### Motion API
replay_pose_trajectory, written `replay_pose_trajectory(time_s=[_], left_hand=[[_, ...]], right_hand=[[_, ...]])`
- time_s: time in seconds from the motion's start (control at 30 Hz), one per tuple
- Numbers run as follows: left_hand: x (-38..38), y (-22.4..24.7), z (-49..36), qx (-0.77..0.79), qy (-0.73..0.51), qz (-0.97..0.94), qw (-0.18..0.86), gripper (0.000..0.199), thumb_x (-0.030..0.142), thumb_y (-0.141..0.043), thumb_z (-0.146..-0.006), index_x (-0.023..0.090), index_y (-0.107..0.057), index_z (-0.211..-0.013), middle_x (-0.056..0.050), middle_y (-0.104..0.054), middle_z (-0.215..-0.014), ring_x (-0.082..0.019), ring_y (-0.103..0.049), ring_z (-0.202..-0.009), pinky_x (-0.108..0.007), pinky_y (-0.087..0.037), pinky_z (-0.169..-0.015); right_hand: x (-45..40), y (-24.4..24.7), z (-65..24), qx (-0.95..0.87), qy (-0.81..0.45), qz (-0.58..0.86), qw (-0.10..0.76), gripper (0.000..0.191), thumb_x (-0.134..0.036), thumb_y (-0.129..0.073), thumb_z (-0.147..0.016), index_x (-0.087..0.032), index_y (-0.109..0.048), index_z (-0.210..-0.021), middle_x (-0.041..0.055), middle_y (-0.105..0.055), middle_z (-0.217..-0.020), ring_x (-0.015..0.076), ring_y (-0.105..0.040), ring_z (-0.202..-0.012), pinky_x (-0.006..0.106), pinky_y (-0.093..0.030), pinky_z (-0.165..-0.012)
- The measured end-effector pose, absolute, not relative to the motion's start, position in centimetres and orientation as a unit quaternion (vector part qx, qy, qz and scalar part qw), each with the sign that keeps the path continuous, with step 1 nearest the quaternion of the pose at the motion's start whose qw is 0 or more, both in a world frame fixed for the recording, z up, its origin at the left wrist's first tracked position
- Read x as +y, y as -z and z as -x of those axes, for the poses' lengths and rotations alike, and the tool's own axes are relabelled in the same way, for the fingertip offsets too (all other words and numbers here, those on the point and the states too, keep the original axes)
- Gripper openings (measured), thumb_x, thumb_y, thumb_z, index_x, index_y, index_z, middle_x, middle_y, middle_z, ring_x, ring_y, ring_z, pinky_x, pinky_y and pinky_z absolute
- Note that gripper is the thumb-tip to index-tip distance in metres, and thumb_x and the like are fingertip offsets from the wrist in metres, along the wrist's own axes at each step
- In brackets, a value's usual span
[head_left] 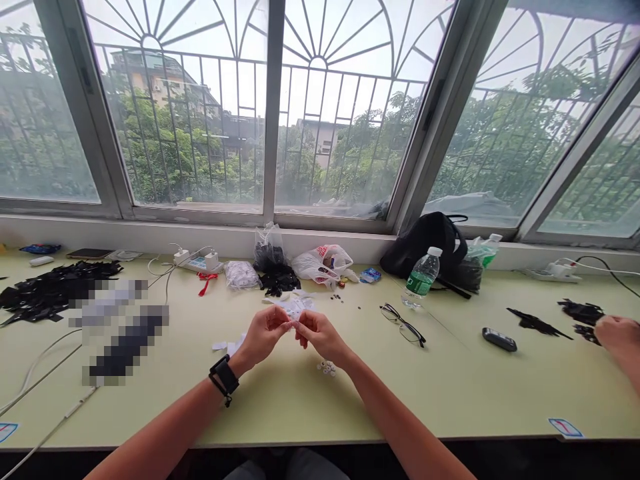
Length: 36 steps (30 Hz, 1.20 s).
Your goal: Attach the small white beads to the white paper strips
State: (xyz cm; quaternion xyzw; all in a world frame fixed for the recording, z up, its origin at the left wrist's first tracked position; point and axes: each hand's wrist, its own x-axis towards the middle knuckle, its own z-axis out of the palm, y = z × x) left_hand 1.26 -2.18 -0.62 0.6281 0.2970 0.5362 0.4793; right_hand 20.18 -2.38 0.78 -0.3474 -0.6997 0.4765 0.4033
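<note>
- Forearms (165, 437) reach in over the near edge of the bench (450, 400), a black wristband (225, 375) on the left wrist.
- Left hand (265, 337) and right hand (323, 337) meet at mid-bench, held narrow, both pinching a small white scrap (295, 308); material too small to tell.
- Small white pieces (326, 368) lie just below the right hand; white strips (225, 347) lie beside the left.
- Eyeglasses (403, 325) lie to the right of the hands, folded open, well short of the far edge.
- Another person's hand (620, 335) enters at the right edge, near black scraps (537, 322).
</note>
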Motion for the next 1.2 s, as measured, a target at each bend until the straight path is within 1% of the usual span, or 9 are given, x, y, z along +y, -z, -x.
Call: replay_pose_trajectory(time_s=[0.1,0.2,0.27,0.4,0.5,0.63,0.87,1.03,1.2], left_hand=[[-2.2,0.7,-1.2,0.314,-0.534,-0.643,0.450,0.028,0.040,-0.082,-0.082,0.017,-0.067,-0.082,-0.004,-0.070,-0.078,-0.018,-0.066,-0.073,-0.029,-0.051,-0.069],[-2.3,0.6,-1.2,0.325,-0.506,-0.662,0.447,0.029,0.043,-0.077,-0.086,0.017,-0.070,-0.096,-0.004,-0.072,-0.076,-0.017,-0.064,-0.067,-0.027,-0.047,-0.061],[-2.4,0.5,-1.1,0.323,-0.482,-0.681,0.446,0.031,0.046,-0.074,-0.089,0.017,-0.073,-0.100,-0.006,-0.074,-0.079,-0.018,-0.065,-0.069,-0.027,-0.047,-0.061],[-2.5,0.5,-1.0,0.336,-0.464,-0.708,0.413,0.031,0.046,-0.070,-0.091,0.016,-0.077,-0.085,-0.010,-0.078,-0.085,-0.022,-0.069,-0.076,-0.030,-0.050,-0.068],[-2.6,0.7,-1.0,0.349,-0.454,-0.720,0.391,0.030,0.044,-0.068,-0.093,0.016,-0.077,-0.085,-0.010,-0.078,-0.084,-0.023,-0.070,-0.076,-0.031,-0.051,-0.069],[-2.6,1.0,-0.9,0.358,-0.441,-0.736,0.368,0.030,0.042,-0.065,-0.095,0.016,-0.076,-0.086,-0.010,-0.078,-0.084,-0.022,-0.069,-0.074,-0.029,-0.050,-0.067],[-2.4,1.0,-0.4,0.343,-0.418,-0.755,0.371,0.029,0.040,-0.068,-0.093,0.014,-0.074,-0.083,-0.008,-0.075,-0.080,-0.019,-0.067,-0.073,-0.027,-0.050,-0.065],[-2.5,0.7,-0.4,0.338,-0.412,-0.756,0.381,0.028,0.039,-0.068,-0.092,0.014,-0.074,-0.082,-0.008,-0.075,-0.079,-0.019,-0.067,-0.072,-0.027,-0.050,-0.066],[-2.8,0.4,-0.4,0.338,-0.393,-0.764,0.385,0.027,0.037,-0.069,-0.089,0.013,-0.074,-0.079,-0.008,-0.074,-0.076,-0.019,-0.064,-0.070,-0.027,-0.049,-0.064]], right_hand=[[-2.3,-0.6,-20.2,-0.702,-0.465,0.351,0.409,0.048,-0.066,-0.067,-0.087,-0.020,-0.056,-0.079,-0.0003,-0.062,-0.069,0.0123,-0.055,-0.053,0.027,-0.045,-0.052],[-2.2,-0.4,-20.3,-0.710,-0.457,0.345,0.409,0.045,-0.063,-0.066,-0.090,-0.020,-0.054,-0.079,-0.0006,-0.062,-0.070,0.0122,-0.054,-0.054,0.027,-0.044,-0.052],[-2.2,-0.3,-20.4,-0.715,-0.453,0.341,0.408,0.044,-0.061,-0.065,-0.092,-0.021,-0.054,-0.080,-0.0008,-0.061,-0.070,0.0125,-0.054,-0.055,0.027,-0.044,-0.053],[-2.0,0.2,-20.4,-0.735,-0.424,0.353,0.394,0.042,-0.060,-0.063,-0.093,-0.021,-0.053,-0.080,-0.0013,-0.058,-0.068,0.0132,-0.054,-0.055,0.026,-0.043,-0.053],[-1.8,0.6,-20.4,-0.755,-0.389,0.360,0.386,0.039,-0.057,-0.061,-0.095,-0.020,-0.056,-0.082,-0.0008,-0.058,-0.068,0.0138,-0.053,-0.056,0.026,-0.042,-0.052],[-1.7,0.8,-20.6,-0.773,-0.362,0.358,0.379,0.033,-0.050,-0.060,-0.097,-0.020,-0.059,-0.084,-0.0011,-0.058,-0.068,0.0131,-0.050,-0.057,0.025,-0.039,-0.053],[-2.0,0.1,-21.0,-0.793,-0.380,0.335,0.340,0.025,-0.040,-0.059,-0.098,-0.018,-0.062,-0.087,-0.0019,-0.057,-0.069,0.0119,-0.048,-0.059,0.024,-0.037,-0.055],[-2.0,-0.1,-21.3,-0.795,-0.396,0.316,0.334,0.026,-0.040,-0.061,-0.097,-0.018,-0.063,-0.083,-0.0023,-0.055,-0.069,0.0115,-0.047,-0.059,0.023,-0.037,-0.056],[-2.1,-0.4,-21.6,-0.796,-0.430,0.298,0.304,0.027,-0.042,-0.062,-0.097,-0.018,-0.064,-0.084,-0.0042,-0.050,-0.064,0.0100,-0.040,-0.055,0.023,-0.033,-0.053]])
